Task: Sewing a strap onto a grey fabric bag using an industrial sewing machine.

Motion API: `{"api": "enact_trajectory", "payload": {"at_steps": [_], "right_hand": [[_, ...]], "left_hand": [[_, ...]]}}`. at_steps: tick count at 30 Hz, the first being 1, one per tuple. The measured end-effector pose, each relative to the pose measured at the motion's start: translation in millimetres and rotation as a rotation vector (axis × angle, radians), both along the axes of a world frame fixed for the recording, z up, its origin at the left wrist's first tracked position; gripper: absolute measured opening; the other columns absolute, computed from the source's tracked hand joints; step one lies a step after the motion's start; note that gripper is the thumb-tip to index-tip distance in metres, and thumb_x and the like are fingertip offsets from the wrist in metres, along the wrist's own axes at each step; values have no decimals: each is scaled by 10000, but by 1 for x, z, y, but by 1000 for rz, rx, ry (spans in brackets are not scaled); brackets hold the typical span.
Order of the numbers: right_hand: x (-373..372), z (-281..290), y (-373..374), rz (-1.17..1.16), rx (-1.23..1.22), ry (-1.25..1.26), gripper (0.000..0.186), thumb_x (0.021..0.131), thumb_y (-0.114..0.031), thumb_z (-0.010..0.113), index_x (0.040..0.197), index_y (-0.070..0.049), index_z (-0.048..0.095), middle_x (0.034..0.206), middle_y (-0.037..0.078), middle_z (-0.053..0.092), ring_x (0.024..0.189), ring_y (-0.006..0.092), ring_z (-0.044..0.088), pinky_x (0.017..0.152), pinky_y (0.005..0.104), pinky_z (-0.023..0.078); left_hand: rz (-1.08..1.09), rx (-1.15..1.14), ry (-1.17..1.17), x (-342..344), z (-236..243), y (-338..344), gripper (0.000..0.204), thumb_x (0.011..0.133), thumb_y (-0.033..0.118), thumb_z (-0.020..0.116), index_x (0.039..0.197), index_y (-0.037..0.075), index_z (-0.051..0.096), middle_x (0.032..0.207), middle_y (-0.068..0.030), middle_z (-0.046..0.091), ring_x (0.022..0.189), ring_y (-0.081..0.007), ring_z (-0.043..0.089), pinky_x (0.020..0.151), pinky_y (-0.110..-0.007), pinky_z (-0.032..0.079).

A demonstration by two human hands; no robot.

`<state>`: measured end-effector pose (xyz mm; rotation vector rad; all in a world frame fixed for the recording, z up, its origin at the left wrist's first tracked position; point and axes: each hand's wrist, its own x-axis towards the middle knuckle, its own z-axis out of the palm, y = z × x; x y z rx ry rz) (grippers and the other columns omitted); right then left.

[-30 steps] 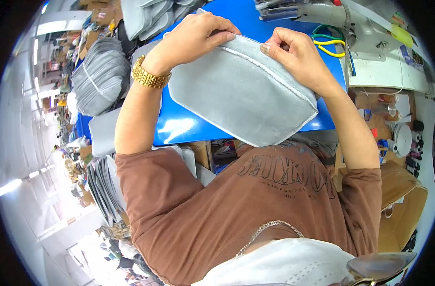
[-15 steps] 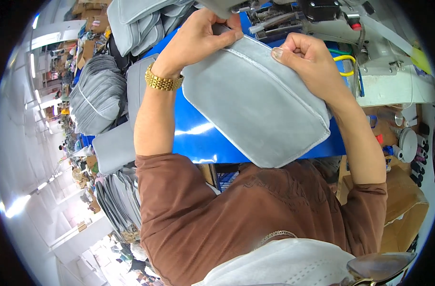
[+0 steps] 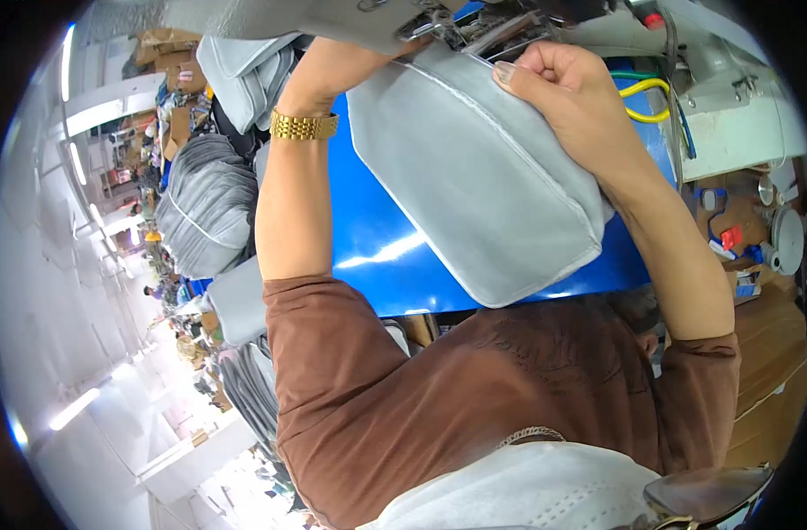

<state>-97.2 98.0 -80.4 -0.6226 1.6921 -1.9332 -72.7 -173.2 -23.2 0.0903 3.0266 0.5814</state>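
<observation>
grey angular fabric panel with raised seam (image 3: 478, 190) lies below-left of right hand (image 3: 564, 87), pinched on its edge; left hand (image 3: 355, 64) partly hidden, can't tell its grip.

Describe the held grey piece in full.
The grey piece is a broad panel, apparently fabric, with angled corners, pale edging and a ridge along its upper right side. It slants over the blue tabletop, upper end by the machine. The right hand pinches its edge; the left hand, partly hidden, is at the top.

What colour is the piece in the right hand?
The piece is grey, seen best in the head view.
</observation>
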Motion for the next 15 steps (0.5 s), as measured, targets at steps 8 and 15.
{"api": "enact_trajectory", "payload": {"at_steps": [8, 15], "right_hand": [[4, 4, -12, -77, 21, -60, 232, 908, -221, 675, 835, -1, 666, 737, -3, 642, 663, 30, 531, 594, 207, 422], [-1, -17, 5, 24, -78, -25, 231, 897, -181, 671, 993, 29, 676, 822, 32, 689, 722, 70, 599, 646, 230, 478]], "left_hand": [[-255, -123, 353, -20, -21, -33, 475, 799, 157, 738, 1243, 55, 603, 1242, -109, 599, 1174, -276, 530, 1037, -395, 399], [181, 91, 805, 40, -33, 80, 226, 814, 135, 683, 1028, 66, 660, 1005, -142, 675, 903, -335, 617, 838, -407, 473]]}}
